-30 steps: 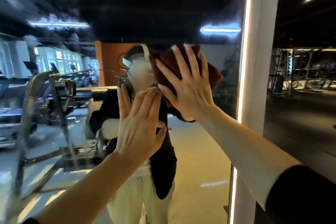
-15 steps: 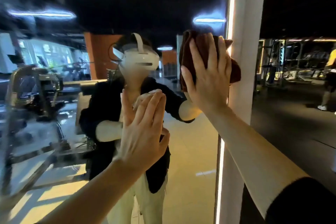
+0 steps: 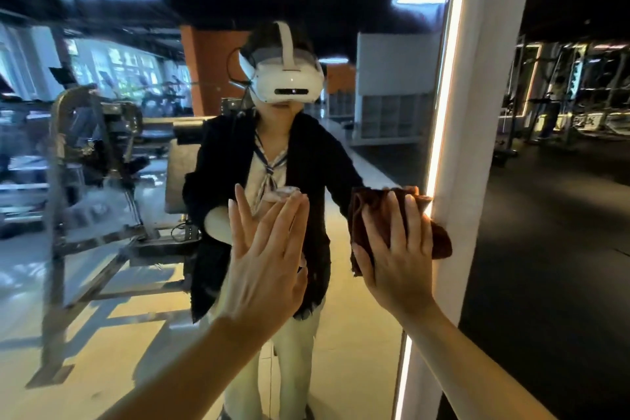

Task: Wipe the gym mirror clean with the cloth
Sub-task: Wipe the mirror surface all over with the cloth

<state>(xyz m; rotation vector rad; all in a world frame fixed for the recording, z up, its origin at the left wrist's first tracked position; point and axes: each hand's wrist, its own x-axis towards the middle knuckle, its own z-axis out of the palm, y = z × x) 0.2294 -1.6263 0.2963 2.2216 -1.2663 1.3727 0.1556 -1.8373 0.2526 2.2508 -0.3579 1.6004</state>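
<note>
The gym mirror (image 3: pixel 102 249) fills the left and middle of the head view, bounded on the right by a lit white frame edge (image 3: pixel 443 112). My right hand (image 3: pixel 395 256) presses a dark brown cloth (image 3: pixel 439 242) flat against the glass with straight, spread fingers, right at the lit edge. The cloth bunches above and to the right of the fingers. My left hand (image 3: pixel 266 252) lies flat on the mirror at mid height, fingers straight, holding nothing. The glass reflects a person wearing a white headset and both arms.
A white pillar (image 3: pixel 477 181) stands along the mirror's right side. Beyond it lies a dark gym floor (image 3: pixel 545 249) with racks and machines at the far right. Gym equipment shows in the reflection at the left.
My right hand has slid the cloth down the mirror's right edge, from head height to chest height. My left hand has stayed flat on the glass.
</note>
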